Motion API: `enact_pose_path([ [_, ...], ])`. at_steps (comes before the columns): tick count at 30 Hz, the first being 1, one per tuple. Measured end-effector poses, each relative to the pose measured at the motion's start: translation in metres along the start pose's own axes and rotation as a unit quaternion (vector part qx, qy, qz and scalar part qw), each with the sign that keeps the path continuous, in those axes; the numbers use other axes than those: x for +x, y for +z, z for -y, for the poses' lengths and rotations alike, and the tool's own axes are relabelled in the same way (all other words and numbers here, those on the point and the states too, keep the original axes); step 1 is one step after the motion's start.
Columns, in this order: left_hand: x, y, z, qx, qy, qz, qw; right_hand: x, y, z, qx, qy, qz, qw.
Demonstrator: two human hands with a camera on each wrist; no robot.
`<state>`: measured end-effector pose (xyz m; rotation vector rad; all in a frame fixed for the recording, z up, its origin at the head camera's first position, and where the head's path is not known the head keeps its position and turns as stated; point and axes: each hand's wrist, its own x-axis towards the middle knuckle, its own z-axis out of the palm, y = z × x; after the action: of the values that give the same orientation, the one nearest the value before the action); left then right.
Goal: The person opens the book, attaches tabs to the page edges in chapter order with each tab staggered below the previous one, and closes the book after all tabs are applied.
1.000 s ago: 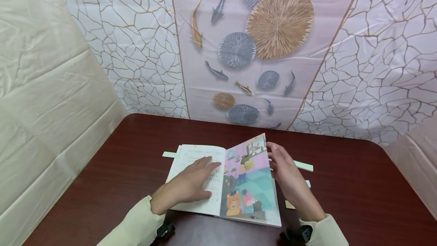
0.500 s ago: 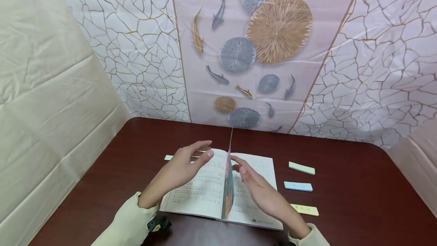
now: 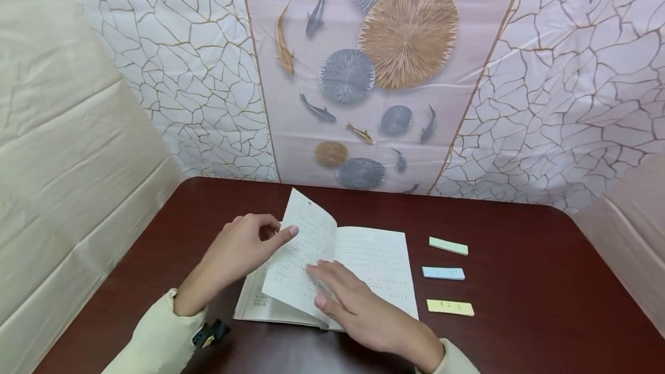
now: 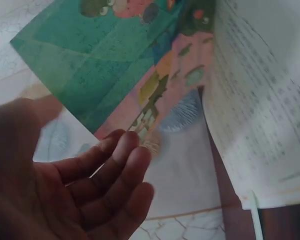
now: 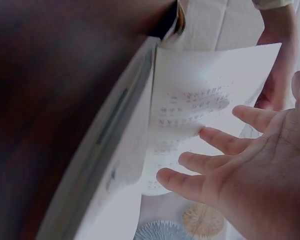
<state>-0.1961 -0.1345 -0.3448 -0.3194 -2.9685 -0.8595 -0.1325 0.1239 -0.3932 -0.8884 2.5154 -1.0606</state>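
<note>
A book [image 3: 371,270] lies on the table with one leaf [image 3: 298,253] raised and leaning left, its printed text side up. My left hand [image 3: 239,253] is at the leaf's outer edge, thumb over the text side and fingers behind it. In the left wrist view, the leaf's underside is a colourful picture [image 4: 80,75], with curled fingers [image 4: 132,160] right at its edge. My right hand [image 3: 358,307] is at the leaf's lower part near the spine, fingers extended. The right wrist view has its straight fingertips [image 5: 210,134] against the text side.
Three paper strips lie right of the book: pale green [image 3: 448,245], blue [image 3: 443,273] and yellow [image 3: 449,307]. Another pale strip [image 4: 256,220] sticks out from the book's left pages. A patterned cloth [image 3: 322,74] hangs behind the dark red-brown table [image 3: 545,287].
The picture leaf has swung from the right side, through upright, over to the left. My right hand has followed it leftward; my left hand has lifted off the left page to the leaf's edge.
</note>
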Motion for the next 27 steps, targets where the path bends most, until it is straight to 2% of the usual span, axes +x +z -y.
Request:
enact_pose_path([
  [7,-0.001,0.001,0.019,0.051,0.001,-0.011,0.9987,-0.001,0.009,-0.001,-0.033,0.028,0.014,0.999],
  [13,-0.005,0.005,0.04,0.061,-0.022,0.014,0.9978,0.002,0.011,-0.006,-0.093,0.037,0.034,0.9945],
  [19,-0.007,0.019,0.058,0.057,-0.041,0.045,0.9965,0.005,0.014,-0.011,-0.197,0.025,0.047,0.979],
  [22,-0.007,0.026,0.063,0.073,-0.054,0.06,0.994,0.006,0.014,-0.012,-0.225,0.025,0.059,0.9722],
  [27,-0.008,0.033,0.062,0.119,-0.072,0.067,0.9881,0.006,0.011,-0.014,-0.218,0.028,0.071,0.973],
])
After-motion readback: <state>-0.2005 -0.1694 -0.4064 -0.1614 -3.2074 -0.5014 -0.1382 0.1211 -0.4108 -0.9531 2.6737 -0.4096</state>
